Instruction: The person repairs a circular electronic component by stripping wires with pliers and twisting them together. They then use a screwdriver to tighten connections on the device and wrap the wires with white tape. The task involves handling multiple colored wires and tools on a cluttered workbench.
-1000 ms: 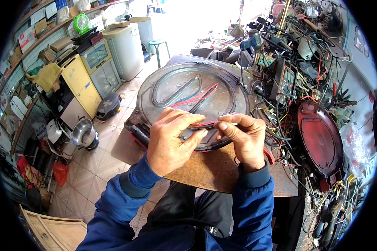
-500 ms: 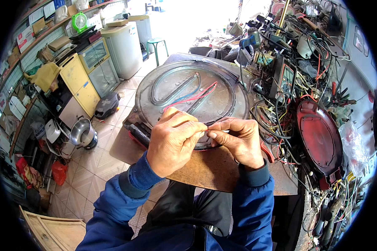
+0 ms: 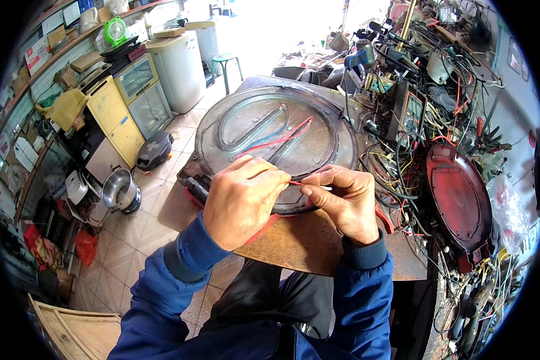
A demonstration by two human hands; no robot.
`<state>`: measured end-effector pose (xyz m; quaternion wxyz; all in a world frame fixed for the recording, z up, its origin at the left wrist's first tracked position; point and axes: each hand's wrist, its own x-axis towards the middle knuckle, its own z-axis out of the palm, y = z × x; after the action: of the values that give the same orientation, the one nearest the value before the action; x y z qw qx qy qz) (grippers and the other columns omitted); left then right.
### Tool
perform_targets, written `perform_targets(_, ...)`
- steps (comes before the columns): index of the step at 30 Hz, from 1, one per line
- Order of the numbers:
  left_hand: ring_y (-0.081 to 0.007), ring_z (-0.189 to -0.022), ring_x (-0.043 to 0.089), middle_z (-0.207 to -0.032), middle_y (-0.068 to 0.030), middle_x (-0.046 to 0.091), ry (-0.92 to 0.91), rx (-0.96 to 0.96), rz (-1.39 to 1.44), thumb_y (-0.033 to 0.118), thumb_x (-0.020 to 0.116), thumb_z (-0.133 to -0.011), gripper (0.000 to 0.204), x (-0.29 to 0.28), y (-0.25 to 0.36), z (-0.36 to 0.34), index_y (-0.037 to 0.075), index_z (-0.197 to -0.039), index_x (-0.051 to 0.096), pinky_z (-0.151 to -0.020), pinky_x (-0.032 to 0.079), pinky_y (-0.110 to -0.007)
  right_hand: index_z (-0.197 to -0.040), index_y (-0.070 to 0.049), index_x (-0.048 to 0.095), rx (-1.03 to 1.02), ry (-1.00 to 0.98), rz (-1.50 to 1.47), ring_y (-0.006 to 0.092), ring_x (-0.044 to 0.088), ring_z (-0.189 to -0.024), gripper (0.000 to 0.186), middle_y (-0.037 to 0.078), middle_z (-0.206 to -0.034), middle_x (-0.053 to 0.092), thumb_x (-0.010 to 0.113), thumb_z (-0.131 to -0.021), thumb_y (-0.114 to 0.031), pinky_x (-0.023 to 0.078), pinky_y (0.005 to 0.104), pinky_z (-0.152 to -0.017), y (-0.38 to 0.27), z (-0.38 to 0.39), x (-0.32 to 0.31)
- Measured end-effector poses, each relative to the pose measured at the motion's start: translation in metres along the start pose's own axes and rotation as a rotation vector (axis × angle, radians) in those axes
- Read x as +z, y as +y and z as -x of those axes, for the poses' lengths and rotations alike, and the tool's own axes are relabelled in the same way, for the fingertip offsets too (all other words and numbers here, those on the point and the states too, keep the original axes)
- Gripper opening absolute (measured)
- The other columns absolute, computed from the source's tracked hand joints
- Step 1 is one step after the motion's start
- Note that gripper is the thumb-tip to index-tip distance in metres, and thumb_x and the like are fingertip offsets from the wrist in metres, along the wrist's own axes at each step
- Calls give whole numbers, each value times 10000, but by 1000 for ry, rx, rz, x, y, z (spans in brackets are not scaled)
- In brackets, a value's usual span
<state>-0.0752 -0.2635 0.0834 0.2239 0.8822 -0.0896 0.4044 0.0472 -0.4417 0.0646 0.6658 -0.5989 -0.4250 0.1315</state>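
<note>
Over the near edge of a round grey metal pan [image 3: 219, 120], both my hands are closed in a pinch on a thin red wire [image 3: 295, 183]. My left hand [image 3: 245, 201] grips its left part, and my right hand [image 3: 347, 201] pinches its right end between thumb and forefinger. A short stretch of the wire shows between them. A curved heating tube [image 3: 225, 139] lies on the pan, with red wires [image 3: 294, 133] and a blue wire [image 3: 270, 135] running across it toward my left hand. My fingers hide where the held wire leads.
The pan rests on a worn wooden table [image 3: 306, 246]. To the right are tangled cables [image 3: 396, 174], a multimeter [image 3: 411, 111] and a red oval appliance shell [image 3: 459, 198]. A steel pot [image 3: 119, 189] stands on the tiled floor at left, near yellow cabinets [image 3: 111, 120].
My left hand has shifted slightly left, away from my right, so more red wire shows between them. My right hand stays nearly in place.
</note>
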Motion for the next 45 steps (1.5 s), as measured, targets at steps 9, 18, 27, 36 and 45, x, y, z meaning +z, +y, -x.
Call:
perform_targets(9, -282, -834, 686, -877, -103, 735, 20, 40, -19, 18, 825, -794, 168, -2, 5, -6, 46, -951, 774, -760, 549, -391, -962, 24, 781, -32, 83, 14, 96, 657, -749, 85, 56, -844, 729, 795, -885, -10, 524, 258, -678, -2, 0, 3)
perform_targets(18, -288, -802, 660, -840, -96, 711, -1, 17, 24, 14, 822, -787, 138, 2, -6, 0, 48, -889, 736, -730, 523, -389, -986, 13, 785, -55, 64, 91, 105, 658, -754, 114, 68, -835, 729, 785, -873, 2, 521, 264, -681, 8, -1, 9)
perform_targets(27, -285, -834, 681, -884, -108, 728, -10, -103, 73, 26, 815, -807, 145, 2, -2, -3, 32, -934, 747, -747, 547, -386, -999, 37, 778, 13, 76, -16, 103, 687, -757, 109, 62, -864, 733, 783, -899, -4, 551, 257, -688, 9, -1, 7)
perform_targets(36, -282, -878, 705, -921, -123, 737, -33, -46, 77, 23, 793, -838, 111, 2, -12, 1, 17, -938, 747, -784, 562, -379, -992, 22, 779, 16, 73, 100, 91, 668, -789, 118, 47, -873, 738, 795, -884, -21, 536, 256, -717, 12, -2, 9)
perform_targets(45, -241, -853, 704, -919, -106, 738, -23, -183, 166, -12, 780, -850, 101, 0, -8, -1, 14, -941, 748, -757, 559, -348, -1064, 1, 763, -26, 105, 21, 68, 658, -843, 207, 19, -925, 750, 814, -864, -18, 534, 248, -760, 6, -1, 4)
